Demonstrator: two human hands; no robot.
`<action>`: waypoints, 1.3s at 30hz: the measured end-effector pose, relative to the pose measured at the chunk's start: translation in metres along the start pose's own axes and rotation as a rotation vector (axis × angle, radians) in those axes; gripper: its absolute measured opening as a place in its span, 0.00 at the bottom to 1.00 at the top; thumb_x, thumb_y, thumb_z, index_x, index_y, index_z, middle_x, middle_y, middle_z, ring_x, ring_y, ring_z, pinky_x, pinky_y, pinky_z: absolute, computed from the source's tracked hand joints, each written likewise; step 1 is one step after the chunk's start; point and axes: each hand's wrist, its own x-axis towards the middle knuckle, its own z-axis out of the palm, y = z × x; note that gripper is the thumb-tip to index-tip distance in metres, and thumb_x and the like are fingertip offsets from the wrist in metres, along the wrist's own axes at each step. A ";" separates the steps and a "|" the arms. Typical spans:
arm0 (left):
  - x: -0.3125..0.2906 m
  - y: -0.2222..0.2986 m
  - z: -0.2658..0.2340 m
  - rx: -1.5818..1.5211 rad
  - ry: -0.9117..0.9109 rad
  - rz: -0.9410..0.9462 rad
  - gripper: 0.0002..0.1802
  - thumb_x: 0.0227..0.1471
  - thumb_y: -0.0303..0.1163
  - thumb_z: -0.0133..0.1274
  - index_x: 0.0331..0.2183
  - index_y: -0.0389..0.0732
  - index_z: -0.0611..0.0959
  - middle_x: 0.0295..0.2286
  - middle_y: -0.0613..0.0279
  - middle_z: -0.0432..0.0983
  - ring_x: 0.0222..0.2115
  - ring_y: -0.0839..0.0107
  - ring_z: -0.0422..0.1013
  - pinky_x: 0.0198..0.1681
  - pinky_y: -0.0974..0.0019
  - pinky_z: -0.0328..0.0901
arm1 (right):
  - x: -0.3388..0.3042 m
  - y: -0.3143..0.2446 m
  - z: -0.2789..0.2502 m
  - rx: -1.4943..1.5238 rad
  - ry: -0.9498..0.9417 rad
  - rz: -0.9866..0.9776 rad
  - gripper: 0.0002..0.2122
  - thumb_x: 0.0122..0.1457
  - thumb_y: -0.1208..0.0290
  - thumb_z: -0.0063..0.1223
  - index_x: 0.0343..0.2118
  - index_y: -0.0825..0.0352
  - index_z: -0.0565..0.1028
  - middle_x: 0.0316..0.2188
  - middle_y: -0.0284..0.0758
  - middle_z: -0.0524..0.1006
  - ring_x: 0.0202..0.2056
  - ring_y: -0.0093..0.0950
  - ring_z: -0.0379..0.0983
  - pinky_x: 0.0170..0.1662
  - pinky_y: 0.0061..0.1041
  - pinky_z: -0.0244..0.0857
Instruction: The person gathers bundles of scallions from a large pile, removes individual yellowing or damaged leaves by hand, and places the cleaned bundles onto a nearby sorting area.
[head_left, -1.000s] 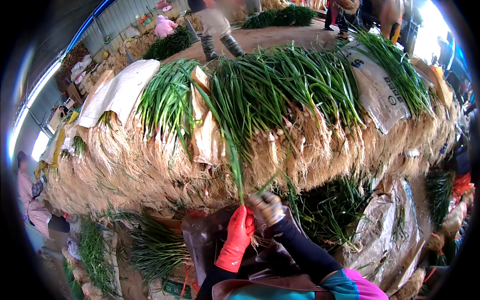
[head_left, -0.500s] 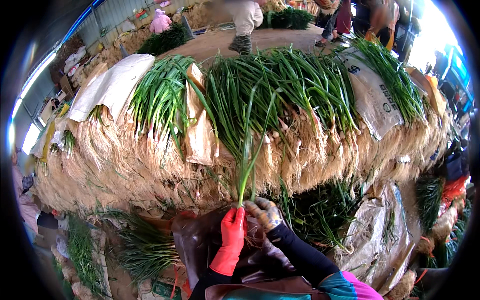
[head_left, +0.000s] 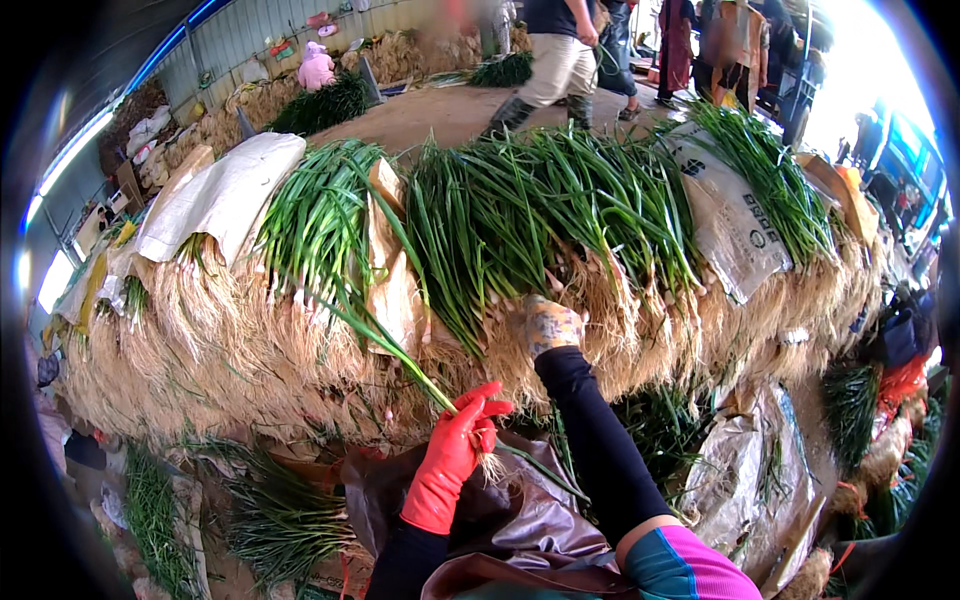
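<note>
My left hand (head_left: 458,452), in a red rubber glove, is closed round the lower end of a green garlic stalk (head_left: 405,362). Its leaves slant up to the left, and pale roots hang below the fingers. A loose green leaf (head_left: 548,472) trails from beside that hand to the lower right, over my dark brown apron (head_left: 385,490). My right hand (head_left: 554,326), in a patterned cloth glove, reaches into the front of the garlic heap (head_left: 500,215), where bulbs and roots meet. Its fingertips are hidden among the plants, so their grip does not show.
Long tan roots (head_left: 230,345) hang down the heap's front. A white sack (head_left: 225,195) and a printed sack (head_left: 735,215) cover parts of it. Bundled greens (head_left: 285,520) lie at lower left, crumpled plastic sheeting (head_left: 755,460) at lower right. Beyond the heap a person (head_left: 555,65) walks.
My right hand has left the stalk and stretched forward to the heap. The stalk in my left hand has tipped over to the left. The person beyond the heap has stepped along.
</note>
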 end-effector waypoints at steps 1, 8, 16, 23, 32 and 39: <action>0.003 0.003 -0.001 0.047 -0.005 0.022 0.19 0.54 0.38 0.44 0.45 0.39 0.74 0.32 0.56 0.77 0.13 0.82 0.61 0.16 0.78 0.56 | -0.006 -0.001 0.002 0.100 0.025 -0.043 0.14 0.51 0.56 0.48 0.27 0.65 0.71 0.24 0.40 0.76 0.27 0.36 0.74 0.30 0.36 0.69; 0.016 -0.002 -0.009 0.327 -0.002 -0.187 0.21 0.54 0.42 0.46 0.42 0.37 0.76 0.32 0.57 0.77 0.12 0.82 0.61 0.15 0.79 0.55 | -0.155 0.011 0.013 0.319 -0.005 -0.108 0.09 0.45 0.63 0.56 0.25 0.62 0.71 0.17 0.37 0.73 0.20 0.35 0.72 0.22 0.31 0.65; 0.008 -0.016 -0.011 0.347 0.005 -0.205 0.13 0.53 0.37 0.48 0.33 0.37 0.79 0.22 0.63 0.76 0.13 0.83 0.65 0.14 0.82 0.56 | -0.144 0.048 0.016 1.055 -0.219 0.192 0.06 0.53 0.73 0.50 0.31 0.70 0.74 0.22 0.32 0.75 0.23 0.17 0.70 0.28 0.15 0.67; 0.002 -0.020 -0.007 0.464 -0.007 -0.173 0.11 0.52 0.34 0.46 0.27 0.38 0.79 0.19 0.64 0.75 0.10 0.83 0.60 0.12 0.79 0.54 | -0.112 -0.003 0.026 0.941 -0.071 0.022 0.13 0.52 0.64 0.52 0.34 0.69 0.74 0.26 0.40 0.76 0.26 0.34 0.73 0.31 0.30 0.66; -0.002 -0.019 -0.019 0.483 0.085 -0.261 0.12 0.52 0.38 0.48 0.31 0.39 0.79 0.21 0.65 0.74 0.12 0.84 0.63 0.12 0.80 0.53 | -0.181 0.060 0.039 1.445 0.226 0.405 0.06 0.56 0.72 0.49 0.30 0.70 0.73 0.23 0.33 0.75 0.23 0.19 0.71 0.26 0.17 0.63; -0.054 0.024 0.024 0.535 -0.111 -0.113 0.10 0.49 0.32 0.51 0.32 0.36 0.79 0.12 0.69 0.68 0.12 0.81 0.64 0.14 0.78 0.58 | -0.137 0.035 0.081 1.037 -0.358 0.311 0.17 0.52 0.62 0.55 0.39 0.71 0.74 0.30 0.36 0.76 0.31 0.23 0.70 0.36 0.23 0.64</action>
